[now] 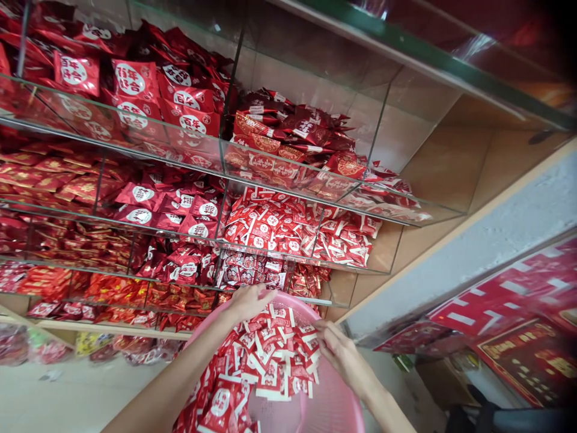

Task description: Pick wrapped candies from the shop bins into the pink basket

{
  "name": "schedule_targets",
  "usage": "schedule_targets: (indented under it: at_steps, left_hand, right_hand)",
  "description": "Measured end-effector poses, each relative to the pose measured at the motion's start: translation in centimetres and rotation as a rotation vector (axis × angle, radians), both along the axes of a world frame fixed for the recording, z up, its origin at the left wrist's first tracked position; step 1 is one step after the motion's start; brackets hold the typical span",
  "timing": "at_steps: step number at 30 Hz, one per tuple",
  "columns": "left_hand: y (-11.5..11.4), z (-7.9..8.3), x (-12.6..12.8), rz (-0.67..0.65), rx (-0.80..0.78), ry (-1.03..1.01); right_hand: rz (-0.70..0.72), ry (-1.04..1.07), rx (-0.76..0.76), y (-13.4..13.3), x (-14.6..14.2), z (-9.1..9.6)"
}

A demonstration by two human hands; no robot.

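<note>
The basket (336,397) looks to be smooth plastic with a soft sheen, and the small packets (273,349) inside it have thin, slightly crinkled plastic-film wrappers. On the shelves, the larger packets (187,99) are glossy and creased, behind clear, glass-like panels (288,171) that throw smooth reflections. The shelf side (433,162) looks like smooth wood, the wall (478,264) matt and slightly rough, the floor (36,400) smooth and faintly shiny.

Pink basket (345,406), part filled with small red-white packets (270,355). Left hand (247,304) at far rim; right hand (339,350) at right rim, fingers bent. Glass shelves (419,51) ahead, red packages (133,78) piled in compartments. Grey wall (433,285) right.
</note>
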State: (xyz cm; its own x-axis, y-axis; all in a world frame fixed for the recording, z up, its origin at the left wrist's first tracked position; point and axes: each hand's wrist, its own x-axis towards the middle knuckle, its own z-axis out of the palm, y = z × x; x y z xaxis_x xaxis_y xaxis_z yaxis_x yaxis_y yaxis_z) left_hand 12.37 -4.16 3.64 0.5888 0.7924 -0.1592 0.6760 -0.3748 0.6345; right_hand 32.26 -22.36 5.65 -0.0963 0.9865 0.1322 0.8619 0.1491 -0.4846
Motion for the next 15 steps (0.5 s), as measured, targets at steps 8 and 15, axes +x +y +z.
schedule_targets:
  at_steps: [8, 15]
  left_hand:
    - [-0.1, 0.3, 0.1, -0.009, 0.048, 0.021]
    - [-0.3, 0.4, -0.1, 0.011, 0.021, 0.000]
  right_hand:
    - [0.034, -0.359, -0.014, -0.1, 0.4, 1.7]
    - [-0.080, -0.285, 0.229, 5.8, 3.8, 8.1]
